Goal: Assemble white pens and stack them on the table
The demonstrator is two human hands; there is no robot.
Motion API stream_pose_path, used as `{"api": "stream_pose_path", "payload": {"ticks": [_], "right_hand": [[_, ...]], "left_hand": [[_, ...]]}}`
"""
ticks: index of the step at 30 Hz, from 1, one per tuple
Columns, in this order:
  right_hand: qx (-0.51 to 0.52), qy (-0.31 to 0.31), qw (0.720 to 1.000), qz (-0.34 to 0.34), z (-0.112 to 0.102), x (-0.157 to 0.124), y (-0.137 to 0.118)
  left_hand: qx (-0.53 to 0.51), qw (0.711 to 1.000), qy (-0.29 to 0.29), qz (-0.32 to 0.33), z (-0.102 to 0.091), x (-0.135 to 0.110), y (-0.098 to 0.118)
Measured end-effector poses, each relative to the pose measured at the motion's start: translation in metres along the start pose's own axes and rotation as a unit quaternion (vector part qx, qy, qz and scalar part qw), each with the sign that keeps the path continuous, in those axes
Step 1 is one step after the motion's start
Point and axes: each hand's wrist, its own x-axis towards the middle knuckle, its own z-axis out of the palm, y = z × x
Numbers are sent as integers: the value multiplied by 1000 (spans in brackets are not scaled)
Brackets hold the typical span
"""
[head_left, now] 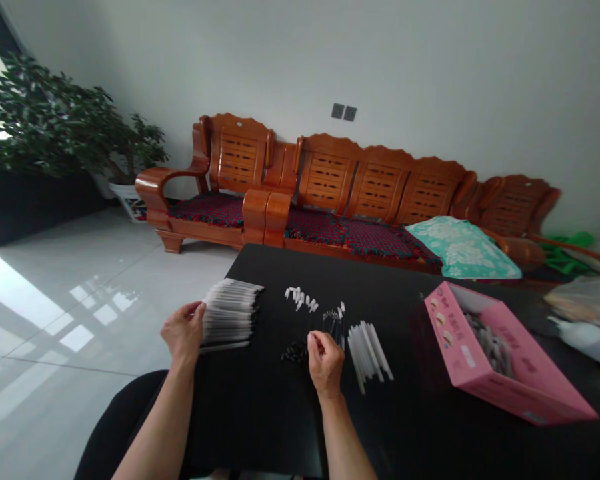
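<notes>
On the left of the black table lies a neat row of slim whitish tubes with dark tips (229,317). At the row's left end is my left hand (183,331), fingers pinched together; whatever they hold is too small to tell. My right hand (325,363) is closed in a pinch beside a small heap of black caps (293,352), its contents hidden by the fingers. Just beyond it lie several thin dark rods with shiny ends (334,322). Loose white tubes (367,350) lie to its right. Short white pieces (301,299) are scattered farther back.
A pink open box (500,360) with greyish items inside stands on the right of the black table (260,413). A plastic bag (587,303) and a white object (587,340) are beyond it. A wooden sofa (330,173) lines the wall behind; a potted plant (125,160) stands left.
</notes>
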Motion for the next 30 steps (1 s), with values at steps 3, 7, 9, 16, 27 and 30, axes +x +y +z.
{"api": "stream_pose_path", "payload": {"ticks": [3,7,9,16,27,30], "right_hand": [[0,2,1000,2,0,0,-1],[-6,-2,1000,8,-2,0,-3],[-11,-5,1000,13,-2,0,-4],[-54,42,997,32,-6,7,-1],[-406,-74,904,112,-104,-4,45],[-429,-85,894,99,-100,-10,48]], "left_hand": [[24,1000,3,10,-2,0,1],[22,998,38,33,-2,-6,14],[-21,996,58,71,5,-16,32],[-191,953,-135,193,69,-96,101],[-177,934,-217,222,91,-119,82],[-171,934,-211,230,92,-120,81]]}}
